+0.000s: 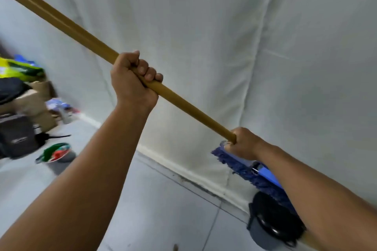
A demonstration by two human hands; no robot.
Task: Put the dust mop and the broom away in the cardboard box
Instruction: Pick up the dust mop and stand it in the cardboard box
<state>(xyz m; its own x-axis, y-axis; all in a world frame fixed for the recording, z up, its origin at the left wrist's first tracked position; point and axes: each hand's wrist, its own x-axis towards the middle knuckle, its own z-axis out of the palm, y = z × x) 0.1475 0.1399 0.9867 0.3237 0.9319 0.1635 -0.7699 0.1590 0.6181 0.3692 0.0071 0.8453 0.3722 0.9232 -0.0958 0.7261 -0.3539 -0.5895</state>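
I hold the dust mop [189,108] with both hands; its tan wooden handle runs diagonally from the upper left corner down to the right. My left hand [133,80] is closed around the middle of the handle. My right hand [242,142] grips the handle's low end, just above the blue fringed mop head [255,175], which hangs near the white wall, partly hidden behind my right forearm. Cardboard boxes [34,100] stand at the far left among clutter. No broom is visible.
A white fabric wall [224,36] fills the background above a grey tiled floor [163,199]. A grey bin with a black lid [273,220] sits under my right arm. A small grey bin holding green and red litter [57,155], a dark bag [16,136] and bright packages lie left.
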